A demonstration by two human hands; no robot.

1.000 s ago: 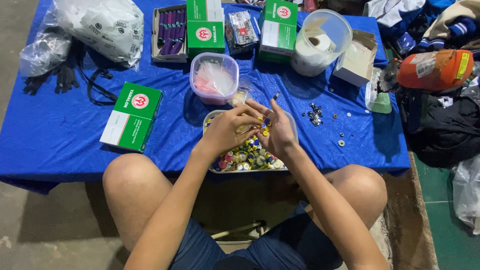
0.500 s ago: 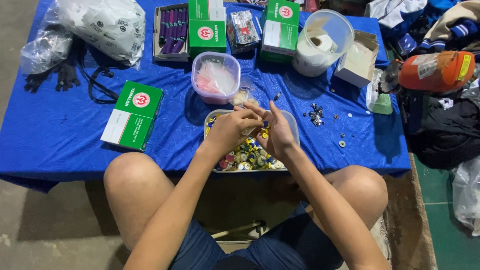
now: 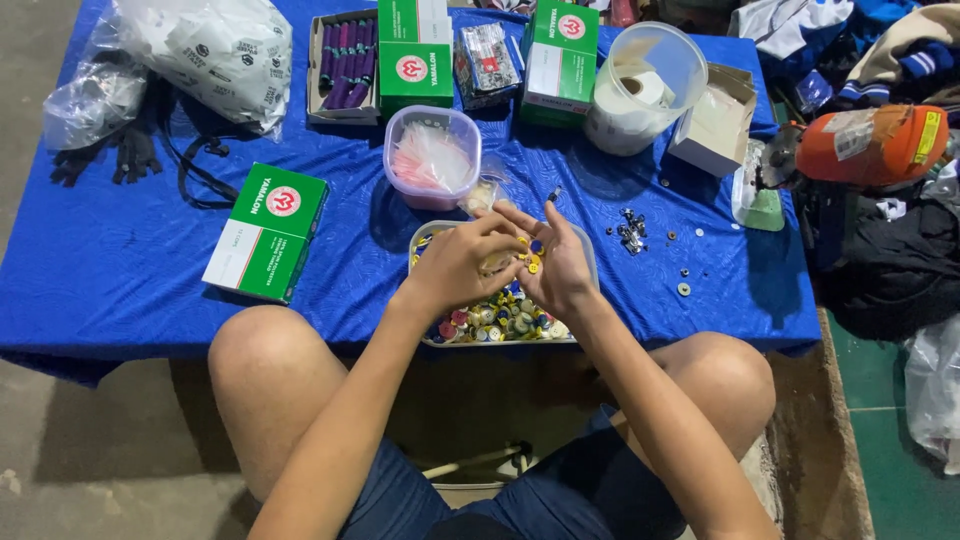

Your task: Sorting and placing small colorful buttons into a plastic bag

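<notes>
1. Blue cloth covers the table (image 3: pixel 150 270); bare concrete floor shows at left, and a heap of clothes and bags crowds the right edge.
2. Near table edge: a shallow clear tray (image 3: pixel 440 236) of small coloured buttons (image 3: pixel 495 322) sits at the front rim, between the person's knees.
3. Left hand (image 3: pixel 462 262) hovers over the tray, fingers curled inward; grip looks pinched on something small, though what it holds cannot be told.
4. Right hand (image 3: pixel 556 262) is palm up just beside it, fingers touching the left; a few yellow and blue buttons lie in the cupped palm, loosely held.
5. Open room: bare blue cloth to the left of the tray, up to a green box (image 3: pixel 267 232) lying flat. To the right, loose metal bits (image 3: pixel 630 232) and washers scatter over the cloth.
6. Behind the tray, close: a clear tub with pink contents (image 3: pixel 432 158), and a small plastic packet touching it.
7. Far edge is packed: more green boxes, an open box of purple pieces (image 3: pixel 343 55), a round clear container (image 3: pixel 645 85), a white carton (image 3: pixel 712 120).
8. Far left corner: plastic bags (image 3: pixel 215 50) and a black strap.
</notes>
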